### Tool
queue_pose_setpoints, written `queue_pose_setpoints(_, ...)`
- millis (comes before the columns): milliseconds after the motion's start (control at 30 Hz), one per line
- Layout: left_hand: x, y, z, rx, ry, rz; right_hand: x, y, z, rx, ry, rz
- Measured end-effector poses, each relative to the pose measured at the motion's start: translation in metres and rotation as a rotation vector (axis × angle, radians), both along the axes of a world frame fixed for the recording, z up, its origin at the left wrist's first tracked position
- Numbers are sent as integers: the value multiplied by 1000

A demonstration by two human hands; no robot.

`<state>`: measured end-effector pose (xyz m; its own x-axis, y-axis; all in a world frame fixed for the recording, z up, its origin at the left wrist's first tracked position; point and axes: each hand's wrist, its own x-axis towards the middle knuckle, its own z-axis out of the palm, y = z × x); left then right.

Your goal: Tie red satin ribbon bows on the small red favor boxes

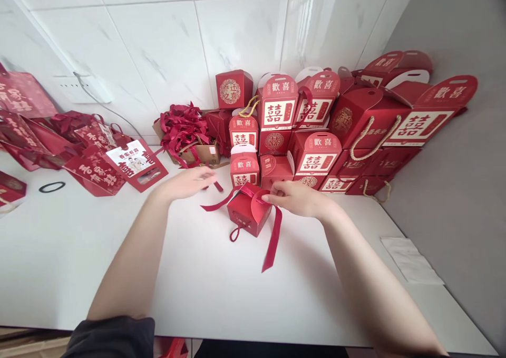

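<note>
A small red gift box (249, 218) stands on the white table in front of me, with a dark red ribbon (272, 242) across its top. One ribbon end trails toward the table's front, and another sticks out to the left. My right hand (296, 197) is at the box's upper right, its thumb and fingertips pinched on the ribbon by the rounded flap. To the left of the box, my left hand (190, 181) is held apart from it, fingers loosely stretched and nothing visible in them. A short dark red strip (219, 186) shows just beyond those fingertips. A red cord loop hangs from the box's front.
Red and cream gift boxes (316, 160) are stacked behind and to the right. A cardboard box (205, 155) full of ribbons stands against the tiled wall. Red bags (95, 171) and a black ring (52, 187) lie at left, a white tissue (411, 260) at right.
</note>
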<state>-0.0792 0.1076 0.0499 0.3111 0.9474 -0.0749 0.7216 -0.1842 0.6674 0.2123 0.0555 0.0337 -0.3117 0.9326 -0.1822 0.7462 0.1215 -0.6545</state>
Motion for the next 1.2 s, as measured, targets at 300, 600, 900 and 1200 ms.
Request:
queue_pose_setpoints(300, 37, 4, -22, -203, -41, -240, -4, 7, -13, 54, -41, 10)
queue_pose_setpoints(600, 24, -2, 6, -343, -125, -256, 9, 11, -9, -134, 443, 153)
queue_pose_setpoints(900, -9, 2, 24, -395, 35, -252, 34, 13, 0, -53, 525, 47)
queue_pose_setpoints(1200, -31, -4, 43, -367, 79, -310, 70, 4, 16, 117, 299, -99)
